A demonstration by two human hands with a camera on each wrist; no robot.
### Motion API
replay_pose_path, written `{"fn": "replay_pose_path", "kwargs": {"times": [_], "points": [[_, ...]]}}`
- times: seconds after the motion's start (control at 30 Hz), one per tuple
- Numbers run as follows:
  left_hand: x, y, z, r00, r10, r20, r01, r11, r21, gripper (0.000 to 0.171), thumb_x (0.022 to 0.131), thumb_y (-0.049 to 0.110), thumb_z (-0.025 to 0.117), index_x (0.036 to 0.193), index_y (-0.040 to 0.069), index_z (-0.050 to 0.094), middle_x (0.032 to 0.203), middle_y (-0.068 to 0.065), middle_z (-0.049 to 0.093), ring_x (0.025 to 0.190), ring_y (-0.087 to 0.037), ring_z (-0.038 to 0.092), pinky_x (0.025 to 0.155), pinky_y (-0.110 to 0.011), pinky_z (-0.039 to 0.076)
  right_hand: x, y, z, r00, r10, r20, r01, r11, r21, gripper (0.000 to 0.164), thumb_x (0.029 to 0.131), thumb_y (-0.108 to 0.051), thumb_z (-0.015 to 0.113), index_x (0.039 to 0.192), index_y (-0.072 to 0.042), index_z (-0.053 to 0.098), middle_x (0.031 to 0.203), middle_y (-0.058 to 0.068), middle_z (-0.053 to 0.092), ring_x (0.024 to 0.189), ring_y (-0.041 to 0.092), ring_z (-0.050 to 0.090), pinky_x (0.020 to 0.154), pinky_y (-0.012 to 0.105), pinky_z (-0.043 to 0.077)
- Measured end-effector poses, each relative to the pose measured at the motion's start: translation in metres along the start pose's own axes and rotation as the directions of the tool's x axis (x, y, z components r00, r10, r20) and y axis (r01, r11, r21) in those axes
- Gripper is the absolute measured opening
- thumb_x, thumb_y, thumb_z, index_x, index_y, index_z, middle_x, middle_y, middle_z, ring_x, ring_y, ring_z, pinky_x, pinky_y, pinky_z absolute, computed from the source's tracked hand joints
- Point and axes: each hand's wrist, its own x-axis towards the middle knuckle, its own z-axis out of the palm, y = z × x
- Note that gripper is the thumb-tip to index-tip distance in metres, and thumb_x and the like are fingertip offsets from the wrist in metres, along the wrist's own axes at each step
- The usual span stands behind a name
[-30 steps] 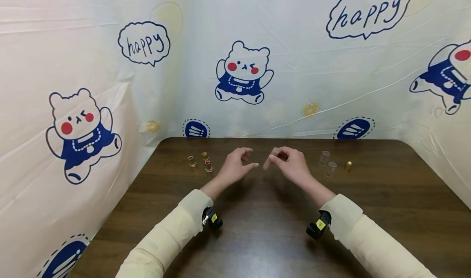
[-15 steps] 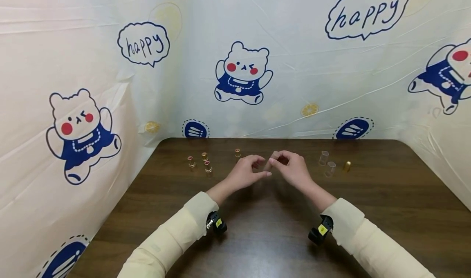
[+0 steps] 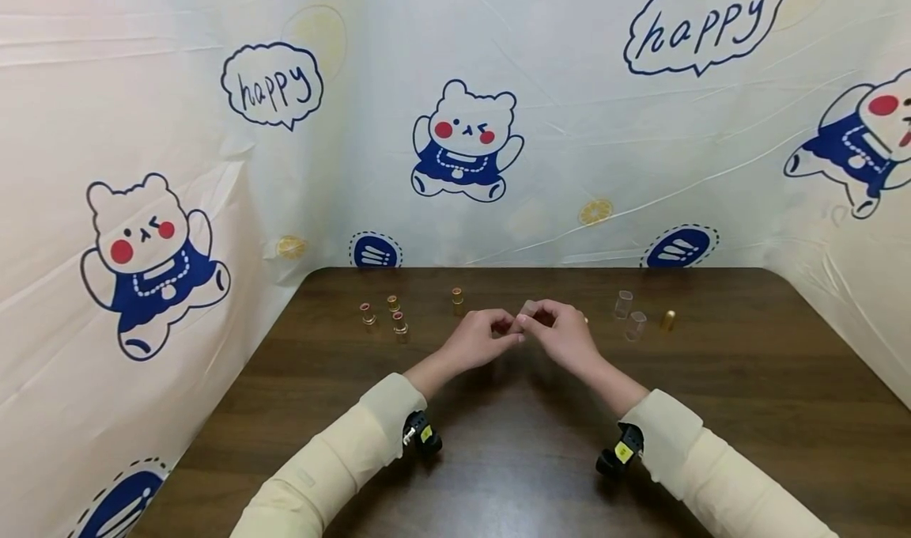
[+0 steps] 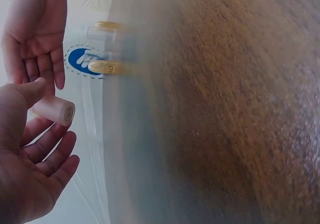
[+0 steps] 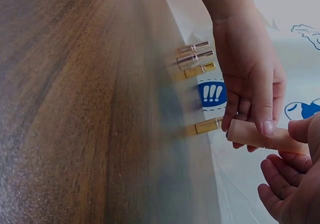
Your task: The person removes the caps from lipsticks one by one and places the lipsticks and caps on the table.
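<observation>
Both hands meet over the back middle of the table around a pale pink lipstick tube [image 5: 250, 134]. My left hand [image 3: 478, 340] pinches its lower end between thumb and fingers. Its flat base, with a small round mark, faces the camera in the left wrist view. My right hand [image 3: 565, 334] pinches the opposite end, which its fingers partly hide. Just beyond the left hand stands a gold lipstick [image 3: 458, 299] without a cap.
Left of the hands, three gold uncapped lipsticks [image 3: 400, 327] stand in a cluster. On the right are two clear caps [image 3: 636, 326] and a small gold cylinder [image 3: 667, 320]. A printed cloth [image 3: 569, 126] hangs behind the table [image 3: 484, 475].
My left hand has moved right and closed its fingers on the tube's lower end. The lipstick behind it has come into view. My right hand has lowered slightly, still holding the tube.
</observation>
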Motion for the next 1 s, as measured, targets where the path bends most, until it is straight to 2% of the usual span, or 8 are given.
{"fn": "replay_pose_path", "kwargs": {"times": [0.37,1.0], "points": [[0.0016,-0.0022,0.0017,1.0,0.018,0.02,-0.018,1.0,0.009,0.012,0.092,0.026,0.07,0.092,0.014,0.071,0.082,0.008,0.064,0.073,-0.008,0.058,0.066,-0.025,0.048,-0.0025,0.0017,-0.0005,0.999,0.031,0.01,-0.032,0.999,0.021,0.022,0.095,-0.026,0.066,0.098,-0.005,0.069,0.089,0.006,0.067,0.08,0.021,0.059,0.066,0.032,0.048],[-0.0012,0.0015,0.0008,1.0,-0.001,0.02,0.0,1.0,0.031,0.014,0.09,0.029,0.071,0.087,0.016,0.073,0.077,0.011,0.066,0.064,-0.008,0.056,0.058,-0.024,0.046,-0.002,0.0068,0.001,1.0,-0.013,0.009,0.013,1.0,-0.021,0.018,0.095,-0.023,0.066,0.094,-0.006,0.069,0.085,0.004,0.066,0.077,0.019,0.058,0.064,0.033,0.047]]}}
